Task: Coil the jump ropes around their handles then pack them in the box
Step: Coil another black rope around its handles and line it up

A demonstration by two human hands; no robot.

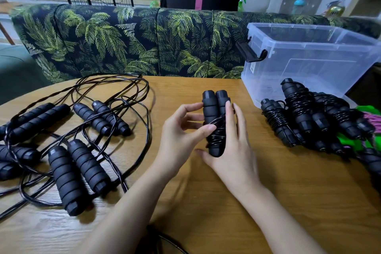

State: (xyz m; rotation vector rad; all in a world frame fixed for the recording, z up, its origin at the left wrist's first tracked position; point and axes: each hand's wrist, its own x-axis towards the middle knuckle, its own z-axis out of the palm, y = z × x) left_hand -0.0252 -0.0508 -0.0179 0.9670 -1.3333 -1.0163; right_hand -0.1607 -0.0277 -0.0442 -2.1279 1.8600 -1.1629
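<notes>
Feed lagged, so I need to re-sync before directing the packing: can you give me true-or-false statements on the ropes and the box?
1. The held handle pair has cord wound round it. True.
2. The clear storage box already holds coiled ropes. False: it looks empty; the coiled ropes are piled on the table beside it.
3. Uncoiled ropes lie on the left of the table. True.
4. The box has its lid on. False: its top is open, with no lid on it.
</notes>
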